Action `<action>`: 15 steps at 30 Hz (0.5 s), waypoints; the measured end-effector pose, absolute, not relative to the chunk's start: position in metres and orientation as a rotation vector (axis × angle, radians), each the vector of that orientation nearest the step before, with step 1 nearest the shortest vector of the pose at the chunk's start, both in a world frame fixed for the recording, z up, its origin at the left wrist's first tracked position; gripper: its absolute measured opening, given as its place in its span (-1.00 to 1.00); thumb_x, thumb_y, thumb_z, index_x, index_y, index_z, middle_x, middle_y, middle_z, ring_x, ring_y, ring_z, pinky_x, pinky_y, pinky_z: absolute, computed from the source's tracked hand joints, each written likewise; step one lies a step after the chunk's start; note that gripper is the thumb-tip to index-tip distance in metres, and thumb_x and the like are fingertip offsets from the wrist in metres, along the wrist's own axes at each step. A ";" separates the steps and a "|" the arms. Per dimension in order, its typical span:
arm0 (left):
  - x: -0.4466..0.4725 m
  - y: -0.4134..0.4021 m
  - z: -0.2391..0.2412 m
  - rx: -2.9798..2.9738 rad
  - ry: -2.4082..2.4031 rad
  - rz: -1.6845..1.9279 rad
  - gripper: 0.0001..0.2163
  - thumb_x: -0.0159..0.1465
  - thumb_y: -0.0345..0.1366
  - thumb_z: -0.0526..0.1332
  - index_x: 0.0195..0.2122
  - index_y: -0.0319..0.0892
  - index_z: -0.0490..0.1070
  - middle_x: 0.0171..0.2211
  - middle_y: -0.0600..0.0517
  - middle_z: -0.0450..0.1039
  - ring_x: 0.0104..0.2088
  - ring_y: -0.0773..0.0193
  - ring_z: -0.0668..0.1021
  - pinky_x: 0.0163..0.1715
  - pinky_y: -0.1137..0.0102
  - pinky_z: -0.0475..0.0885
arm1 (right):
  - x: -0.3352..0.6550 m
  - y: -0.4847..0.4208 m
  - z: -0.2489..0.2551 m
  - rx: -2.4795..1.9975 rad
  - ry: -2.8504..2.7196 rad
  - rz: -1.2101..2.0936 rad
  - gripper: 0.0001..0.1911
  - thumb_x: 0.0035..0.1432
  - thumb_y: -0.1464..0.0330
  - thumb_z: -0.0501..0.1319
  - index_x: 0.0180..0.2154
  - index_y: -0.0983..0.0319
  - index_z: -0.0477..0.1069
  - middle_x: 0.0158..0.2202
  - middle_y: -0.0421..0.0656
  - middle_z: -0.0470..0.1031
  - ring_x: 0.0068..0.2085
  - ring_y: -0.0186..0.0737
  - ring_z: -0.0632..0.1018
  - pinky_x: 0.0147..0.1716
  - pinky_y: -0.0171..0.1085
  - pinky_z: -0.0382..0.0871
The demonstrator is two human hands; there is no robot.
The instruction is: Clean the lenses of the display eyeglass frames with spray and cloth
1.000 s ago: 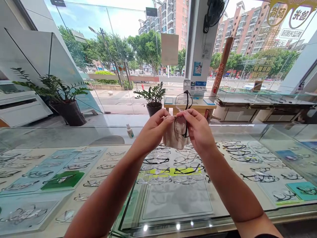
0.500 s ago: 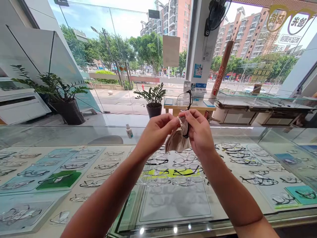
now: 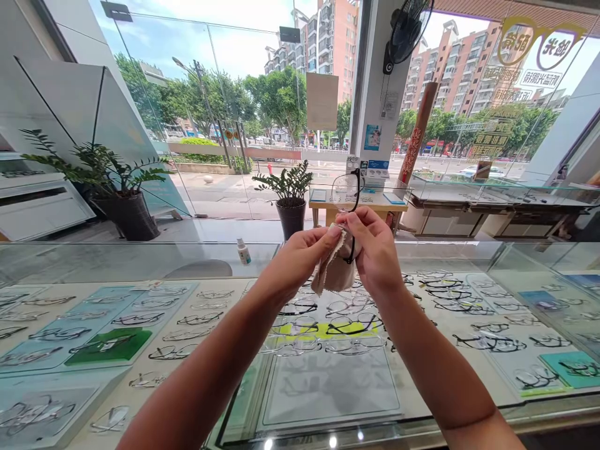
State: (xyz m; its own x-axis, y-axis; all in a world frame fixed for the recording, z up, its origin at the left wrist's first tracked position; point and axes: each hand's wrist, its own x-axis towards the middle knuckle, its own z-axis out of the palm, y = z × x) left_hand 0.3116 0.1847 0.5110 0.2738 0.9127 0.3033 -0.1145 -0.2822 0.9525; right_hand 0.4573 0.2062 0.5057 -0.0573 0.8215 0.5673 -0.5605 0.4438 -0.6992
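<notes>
The left hand pinches one beige cloth while the right hand grips one pair of glasses.

Left hand and right hand bare. Left forearm and right forearm bare too, slim at wrist, broadening toward elbow. Skin crease across right arm. Left thumbnail apparently short, though small in view.

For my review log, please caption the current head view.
Left hand holds a cloth against glasses in the right hand, above a glass counter displaying spectacles.
</notes>
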 end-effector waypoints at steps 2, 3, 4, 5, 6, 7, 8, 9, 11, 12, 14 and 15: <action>0.311 0.184 0.511 1.476 0.782 1.208 -0.43 0.18 0.27 0.51 -0.29 -0.25 0.59 -0.41 0.00 0.54 -0.41 0.30 0.49 -0.41 0.43 0.33 | 0.457 0.207 0.505 -0.275 -1.167 1.157 -0.71 0.16 0.09 0.54 -0.30 0.10 0.57 -0.23 -0.20 0.66 -0.17 -0.22 0.59 -0.04 -0.19 0.53; 0.311 0.183 0.512 1.469 0.773 1.202 -0.43 0.18 0.26 0.51 -0.30 -0.25 0.58 -0.42 0.00 0.53 -0.43 0.31 0.47 -0.42 0.44 0.31 | 0.457 0.207 0.505 -0.269 -1.164 1.164 -0.71 0.16 0.09 0.55 -0.30 0.10 0.58 -0.23 -0.20 0.66 -0.18 -0.24 0.59 -0.06 -0.21 0.53; 0.311 0.182 0.512 1.463 0.754 1.201 -0.44 0.18 0.24 0.52 -0.30 -0.26 0.58 -0.42 0.01 0.51 -0.44 0.33 0.45 -0.44 0.44 0.29 | 0.457 0.207 0.505 -0.259 -1.158 1.174 -0.71 0.15 0.09 0.55 -0.30 0.11 0.59 -0.23 -0.21 0.66 -0.19 -0.25 0.58 -0.08 -0.23 0.52; 0.312 0.182 0.512 1.457 0.725 1.203 -0.44 0.18 0.23 0.53 -0.29 -0.27 0.58 -0.43 0.02 0.50 -0.45 0.36 0.43 -0.45 0.45 0.28 | 0.457 0.207 0.505 -0.248 -1.149 1.187 -0.70 0.15 0.09 0.56 -0.30 0.11 0.60 -0.24 -0.22 0.67 -0.20 -0.27 0.57 -0.11 -0.25 0.51; 0.313 0.181 0.513 1.455 0.693 1.208 -0.45 0.18 0.20 0.54 -0.28 -0.28 0.59 -0.43 0.03 0.49 -0.46 0.38 0.41 -0.45 0.47 0.26 | 0.458 0.207 0.505 -0.234 -1.137 1.201 -0.70 0.13 0.09 0.57 -0.30 0.12 0.61 -0.24 -0.22 0.66 -0.22 -0.28 0.56 -0.15 -0.28 0.50; 0.314 0.181 0.513 1.459 0.660 1.217 -0.46 0.19 0.18 0.55 -0.27 -0.29 0.59 -0.42 0.05 0.48 -0.46 0.40 0.40 -0.46 0.48 0.25 | 0.458 0.207 0.506 -0.223 -1.126 1.217 -0.70 0.12 0.09 0.58 -0.30 0.12 0.62 -0.25 -0.23 0.66 -0.24 -0.30 0.55 -0.19 -0.30 0.49; 0.314 0.181 0.514 1.465 0.632 1.230 -0.47 0.19 0.15 0.56 -0.26 -0.29 0.59 -0.41 0.05 0.48 -0.45 0.41 0.40 -0.45 0.49 0.24 | 0.459 0.207 0.506 -0.216 -1.118 1.231 -0.69 0.11 0.09 0.58 -0.31 0.12 0.62 -0.26 -0.23 0.65 -0.25 -0.31 0.53 -0.22 -0.32 0.48; 0.315 0.181 0.514 1.472 0.611 1.247 -0.49 0.19 0.13 0.57 -0.26 -0.29 0.59 -0.40 0.05 0.49 -0.43 0.41 0.41 -0.44 0.50 0.25 | 0.459 0.207 0.507 -0.216 -1.113 1.244 -0.69 0.10 0.09 0.59 -0.32 0.13 0.62 -0.27 -0.23 0.64 -0.27 -0.32 0.52 -0.25 -0.33 0.47; 0.316 0.182 0.514 1.475 0.594 1.270 -0.50 0.17 0.09 0.60 -0.24 -0.29 0.59 -0.35 0.02 0.53 -0.38 0.39 0.46 -0.39 0.50 0.31 | 0.460 0.206 0.508 -0.221 -1.116 1.258 -0.69 0.09 0.09 0.59 -0.33 0.13 0.62 -0.28 -0.23 0.63 -0.29 -0.31 0.50 -0.28 -0.32 0.46; 0.316 0.182 0.514 1.464 0.596 1.274 -0.50 0.16 0.08 0.61 -0.24 -0.28 0.58 -0.34 0.02 0.54 -0.37 0.38 0.48 -0.38 0.50 0.33 | 0.460 0.205 0.509 -0.220 -1.118 1.260 -0.69 0.09 0.09 0.59 -0.33 0.12 0.62 -0.28 -0.23 0.62 -0.29 -0.31 0.50 -0.29 -0.32 0.46; 0.315 0.183 0.513 1.427 0.600 1.270 -0.51 0.15 0.06 0.62 -0.25 -0.26 0.53 -0.35 0.04 0.53 -0.40 0.39 0.48 -0.40 0.50 0.33 | 0.460 0.205 0.509 -0.208 -1.118 1.255 -0.69 0.09 0.09 0.59 -0.34 0.12 0.61 -0.28 -0.23 0.62 -0.29 -0.30 0.50 -0.28 -0.31 0.47; 0.315 0.183 0.512 1.411 0.600 1.271 -0.51 0.15 0.04 0.63 -0.26 -0.24 0.49 -0.37 0.06 0.51 -0.43 0.40 0.46 -0.43 0.51 0.31 | 0.459 0.204 0.508 -0.200 -1.117 1.251 -0.70 0.09 0.09 0.59 -0.34 0.12 0.61 -0.28 -0.23 0.62 -0.29 -0.30 0.51 -0.28 -0.31 0.48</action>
State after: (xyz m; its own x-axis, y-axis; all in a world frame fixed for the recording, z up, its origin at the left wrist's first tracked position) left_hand 0.3147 0.1834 0.5117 0.2990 0.8830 0.3618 -0.2819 -0.2804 0.9175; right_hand 0.4595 0.2045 0.5085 -0.1017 0.8232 0.5586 -0.6481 0.3713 -0.6650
